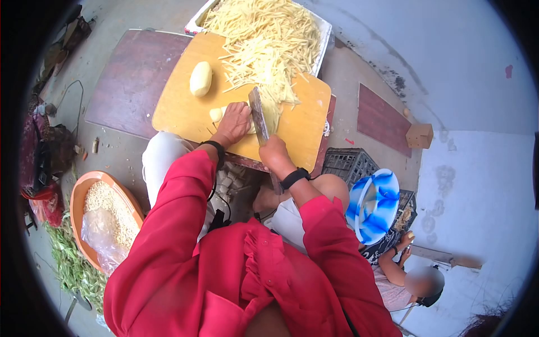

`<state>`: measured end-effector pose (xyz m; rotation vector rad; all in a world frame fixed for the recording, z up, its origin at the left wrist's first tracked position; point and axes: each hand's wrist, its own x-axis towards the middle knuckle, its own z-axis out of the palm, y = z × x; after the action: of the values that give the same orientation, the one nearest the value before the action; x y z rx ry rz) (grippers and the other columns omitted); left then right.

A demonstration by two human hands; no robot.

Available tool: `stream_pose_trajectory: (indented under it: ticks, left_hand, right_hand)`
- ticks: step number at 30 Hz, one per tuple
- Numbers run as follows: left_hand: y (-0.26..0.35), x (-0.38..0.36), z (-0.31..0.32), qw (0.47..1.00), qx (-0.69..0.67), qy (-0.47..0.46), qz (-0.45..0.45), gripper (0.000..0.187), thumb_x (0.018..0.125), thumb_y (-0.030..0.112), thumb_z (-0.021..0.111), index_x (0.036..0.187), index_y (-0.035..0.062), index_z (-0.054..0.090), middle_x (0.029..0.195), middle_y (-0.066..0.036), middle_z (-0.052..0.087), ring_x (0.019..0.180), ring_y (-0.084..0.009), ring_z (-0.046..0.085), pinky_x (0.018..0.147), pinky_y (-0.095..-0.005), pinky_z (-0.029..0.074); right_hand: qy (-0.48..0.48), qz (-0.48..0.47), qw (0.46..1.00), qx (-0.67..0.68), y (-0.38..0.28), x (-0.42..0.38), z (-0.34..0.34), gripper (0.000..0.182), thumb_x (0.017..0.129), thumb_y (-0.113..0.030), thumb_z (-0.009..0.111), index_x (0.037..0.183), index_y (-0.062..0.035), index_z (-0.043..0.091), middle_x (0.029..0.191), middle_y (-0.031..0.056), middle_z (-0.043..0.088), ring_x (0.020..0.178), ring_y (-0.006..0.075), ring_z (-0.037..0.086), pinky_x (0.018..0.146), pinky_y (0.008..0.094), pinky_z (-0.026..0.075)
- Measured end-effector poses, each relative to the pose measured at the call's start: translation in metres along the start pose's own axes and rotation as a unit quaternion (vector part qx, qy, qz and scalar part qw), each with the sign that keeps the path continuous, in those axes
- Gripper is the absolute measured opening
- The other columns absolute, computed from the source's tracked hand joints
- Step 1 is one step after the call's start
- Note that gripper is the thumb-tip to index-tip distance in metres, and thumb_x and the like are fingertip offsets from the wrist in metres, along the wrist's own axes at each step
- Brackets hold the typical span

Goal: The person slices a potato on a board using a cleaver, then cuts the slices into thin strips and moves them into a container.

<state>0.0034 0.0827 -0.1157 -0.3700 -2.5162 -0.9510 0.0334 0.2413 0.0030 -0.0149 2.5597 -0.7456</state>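
Note:
My left hand (233, 123) presses down on a peeled potato piece (216, 114) on a wooden cutting board (179, 112). My right hand (275, 153) grips the handle of a cleaver (258, 115), whose blade stands against the potato just right of my left fingers. A whole peeled potato (200, 78) lies further back on the board. A heap of cut potato strips (269, 62) spreads from the board's far side into a white tray (324, 33).
An orange basin of grain (84, 194) with a plastic bag sits at my left, green stalks (70, 264) beside it. A dark crate (348, 163) and blue-white bucket (373, 205) stand at right. Another person (410, 275) sits lower right. A wooden block (419, 135) lies near the wall.

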Motion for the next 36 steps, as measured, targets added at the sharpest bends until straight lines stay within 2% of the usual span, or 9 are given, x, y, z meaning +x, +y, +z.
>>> stream_pose_trajectory:
  ticks: [2,11,14,17,20,26,32,35,36]
  left_hand:
    - [-0.001,0.001,0.000,1.000,-0.003,0.006,0.001,0.028,0.071,0.008,0.059,0.096,0.0024,0.049,0.097,-0.018,0.049,0.094,-0.0385,0.048,0.086,-0.0460,0.039]
    - [-0.001,0.001,0.001,1.000,-0.001,0.006,-0.003,0.031,0.070,0.007,0.059,0.099,0.0025,0.049,0.099,-0.018,0.050,0.094,-0.0383,0.048,0.087,-0.0453,0.039]
    - [-0.003,0.003,0.005,0.999,-0.002,0.032,0.006,0.027,0.069,0.009,0.059,0.094,0.0029,0.049,0.094,-0.017,0.050,0.090,-0.0368,0.049,0.084,-0.0453,0.039]
    - [0.002,0.005,-0.001,1.000,0.005,0.018,0.003,0.026,0.071,0.010,0.058,0.094,0.0028,0.049,0.094,-0.017,0.050,0.091,-0.0362,0.050,0.085,-0.0453,0.039]
    - [-0.003,0.004,0.007,1.000,0.002,0.027,0.011,0.026,0.071,0.011,0.057,0.094,0.0025,0.049,0.096,-0.017,0.051,0.092,-0.0358,0.050,0.085,-0.0455,0.039]
    - [0.003,0.006,0.002,0.999,0.035,-0.007,0.006,0.029,0.072,0.012,0.058,0.098,0.0020,0.051,0.102,-0.017,0.054,0.098,-0.0352,0.051,0.089,-0.0450,0.039]
    - [0.004,0.007,0.005,0.998,0.059,-0.031,-0.010,0.029,0.073,0.013,0.059,0.099,0.0028,0.051,0.103,-0.016,0.054,0.098,-0.0354,0.050,0.089,-0.0451,0.039]
    - [0.001,0.008,0.007,0.998,0.056,-0.036,-0.001,0.028,0.073,0.012,0.059,0.098,0.0039,0.051,0.102,-0.015,0.053,0.097,-0.0354,0.050,0.089,-0.0455,0.039]
    - [0.002,0.008,0.006,0.998,0.053,-0.037,0.000,0.028,0.073,0.012,0.060,0.098,0.0043,0.050,0.101,-0.015,0.053,0.096,-0.0354,0.050,0.088,-0.0456,0.039]
  right_hand:
    - [-0.029,0.038,0.998,0.027,0.002,0.007,0.004,0.022,0.076,-0.005,0.054,0.085,0.0131,0.063,0.087,0.0375,0.061,0.090,0.0500,0.062,0.084,0.0513,0.049]
    - [-0.038,-0.043,0.997,-0.049,0.008,0.047,0.026,0.024,0.081,-0.010,0.052,0.081,0.0108,0.065,0.083,0.0345,0.063,0.087,0.0493,0.062,0.082,0.0516,0.050]
    - [0.017,-0.026,0.999,-0.014,0.008,0.060,0.042,0.028,0.084,-0.015,0.054,0.085,0.0107,0.063,0.087,0.0337,0.063,0.089,0.0480,0.063,0.082,0.0516,0.050]
    - [0.012,-0.027,0.999,-0.028,-0.009,0.062,0.036,0.033,0.088,-0.022,0.055,0.094,0.0101,0.060,0.095,0.0339,0.063,0.093,0.0466,0.063,0.084,0.0512,0.050]
    - [0.045,0.014,0.999,-0.018,-0.007,0.069,0.048,0.036,0.090,-0.027,0.055,0.100,0.0082,0.057,0.099,0.0328,0.063,0.096,0.0453,0.063,0.085,0.0506,0.051]
    - [0.037,0.013,0.999,0.013,-0.009,0.063,0.039,0.037,0.090,-0.029,0.054,0.101,0.0062,0.056,0.097,0.0310,0.065,0.096,0.0438,0.064,0.083,0.0492,0.052]
    - [0.031,0.010,0.999,0.031,-0.007,0.064,0.029,0.038,0.088,-0.031,0.057,0.097,0.0053,0.063,0.095,0.0288,0.066,0.095,0.0418,0.065,0.083,0.0469,0.053]
    - [-0.023,0.005,0.999,0.046,0.000,0.073,0.011,0.036,0.085,-0.028,0.060,0.095,0.0057,0.067,0.095,0.0287,0.066,0.094,0.0411,0.065,0.084,0.0458,0.053]
    - [-0.003,-0.012,0.999,0.037,0.001,0.079,0.011,0.032,0.083,-0.021,0.060,0.095,0.0071,0.067,0.096,0.0297,0.066,0.094,0.0416,0.065,0.085,0.0455,0.052]
